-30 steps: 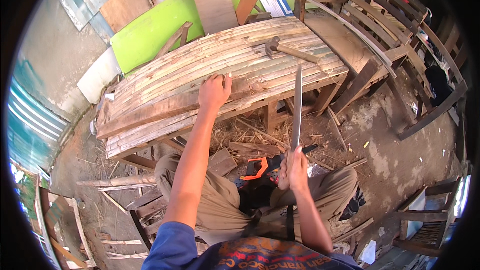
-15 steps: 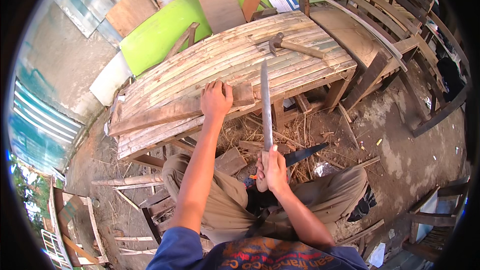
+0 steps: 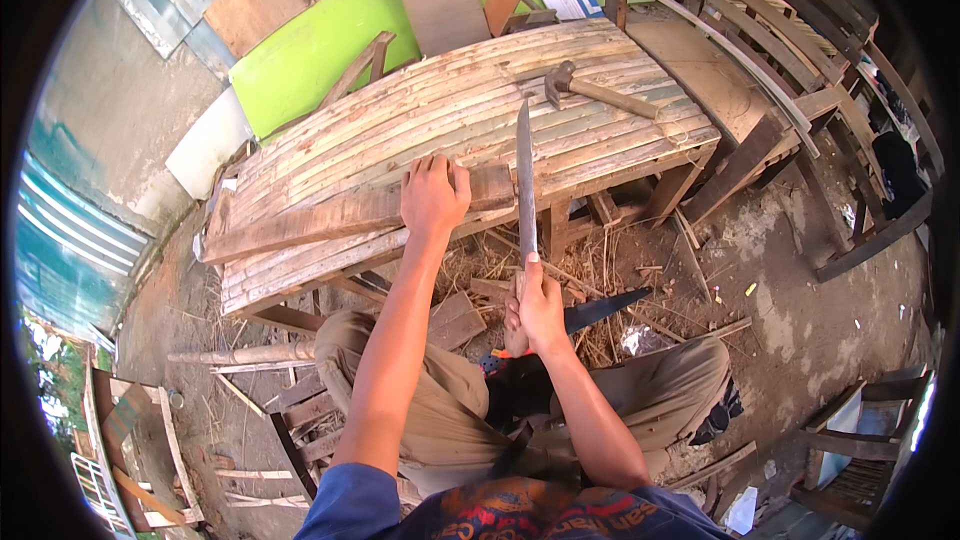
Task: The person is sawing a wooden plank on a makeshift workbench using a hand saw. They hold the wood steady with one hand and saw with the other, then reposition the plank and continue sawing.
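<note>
My left hand (image 3: 434, 196) is clamped over a thick brown wooden plank (image 3: 330, 221), pressing it onto the slatted bench (image 3: 440, 105). The plank lies along the bench's near edge, its right end just past my fingers. In my right hand (image 3: 540, 306) is a machete with a long, narrow metal blade (image 3: 526, 175) and a wooden handle, my thumb laid along the base of the blade. The blade points up and away, close beside the plank's right end. A hammer (image 3: 600, 92) with a wooden handle rests on the bench further back.
Below the bench a dark, pointed blade (image 3: 607, 310) lies near my knees among straw and wood scraps (image 3: 458, 320). A slatted wooden chair (image 3: 765, 130) stands at the right. Green board (image 3: 325, 55) and other panels lean behind the bench.
My right hand has moved slightly up and away with the machete, bringing the blade nearer the plank's end. My left hand keeps its hold on the plank. The view has shifted slightly.
</note>
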Available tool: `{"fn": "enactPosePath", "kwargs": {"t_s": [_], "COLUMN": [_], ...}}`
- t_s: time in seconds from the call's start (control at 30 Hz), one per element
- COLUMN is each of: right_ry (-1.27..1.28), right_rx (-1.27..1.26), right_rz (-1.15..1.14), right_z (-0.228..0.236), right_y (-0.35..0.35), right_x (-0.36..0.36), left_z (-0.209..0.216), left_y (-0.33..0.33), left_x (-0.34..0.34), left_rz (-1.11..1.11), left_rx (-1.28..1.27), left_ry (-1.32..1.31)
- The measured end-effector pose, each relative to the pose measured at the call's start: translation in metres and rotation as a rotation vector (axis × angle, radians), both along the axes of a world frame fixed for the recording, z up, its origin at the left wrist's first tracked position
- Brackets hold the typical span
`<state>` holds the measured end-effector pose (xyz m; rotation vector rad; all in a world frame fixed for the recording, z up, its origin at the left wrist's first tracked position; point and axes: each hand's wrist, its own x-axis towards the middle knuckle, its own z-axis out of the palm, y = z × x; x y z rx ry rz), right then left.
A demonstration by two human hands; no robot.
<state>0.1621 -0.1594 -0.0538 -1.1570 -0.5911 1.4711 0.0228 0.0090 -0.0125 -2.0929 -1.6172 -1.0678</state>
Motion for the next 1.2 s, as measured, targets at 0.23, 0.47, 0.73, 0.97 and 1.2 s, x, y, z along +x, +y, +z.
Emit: {"fn": "enactPosePath", "kwargs": {"t_s": [0.23, 0.47, 0.73, 0.97, 1.2], "right_ry": [0.038, -0.241, -0.270, -0.395, -0.108], "right_rx": [0.616, 0.005, 0.510, 0.456, 0.298], "right_rz": [-0.333, 0.006, -0.305, -0.287, -0.124], "right_z": [0.120, 0.006, 0.120, -0.013, 0.088], "right_y": [-0.011, 0.007, -0.011, 0.007, -0.014], "right_x": [0.063, 0.001, 0.061, 0.023, 0.061], "left_z": [0.003, 0.007, -0.001, 0.001, 0.003], "left_y": [-0.006, -0.002, -0.001, 0.002, 0.004], "left_x": [-0.001, 0.004, -0.007, 0.011, -0.003], "left_rz": [-0.007, -0.017, 0.003, -0.004, 0.029], "left_rx": [-0.079, -0.096, -0.035, -0.083, -0.137], "left_ry": [-0.034, -0.024, -0.046, -0.043, -0.043]}}
